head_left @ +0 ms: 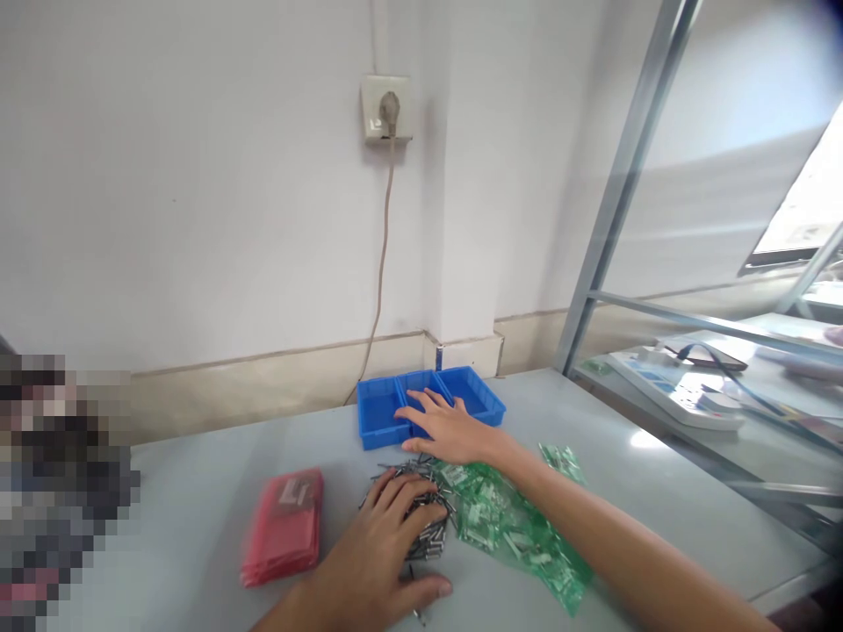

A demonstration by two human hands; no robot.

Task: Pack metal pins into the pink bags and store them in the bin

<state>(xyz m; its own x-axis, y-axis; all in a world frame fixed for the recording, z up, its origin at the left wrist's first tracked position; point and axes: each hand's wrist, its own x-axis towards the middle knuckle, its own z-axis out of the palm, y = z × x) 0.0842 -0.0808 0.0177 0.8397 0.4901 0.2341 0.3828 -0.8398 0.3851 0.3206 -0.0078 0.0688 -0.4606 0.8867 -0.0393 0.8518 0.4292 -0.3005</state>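
My left hand (388, 549) lies over a pile of small metal pieces (429, 537) that look like blind rivets, its fingers spread across the top. Part of the pile is hidden under that hand. Farther back, my right hand (448, 426) reaches over the front of a blue plastic tray (385, 437) with three compartments. Its fingers are apart, over the middle compartment, and I see nothing held in them. Whether the fingertips touch the tray, I cannot tell. Green see-through bags (491, 509) with small white items inside lie under and beside my right forearm.
A stack of red plastic bags (286, 531) lies on the grey table (217, 491) to the left. Behind the tray, a cord (383, 237) runs down from a wall socket (385, 110). A metal frame (609, 228) and a power strip (678, 391) stand at right. A blurred-out person is at left.
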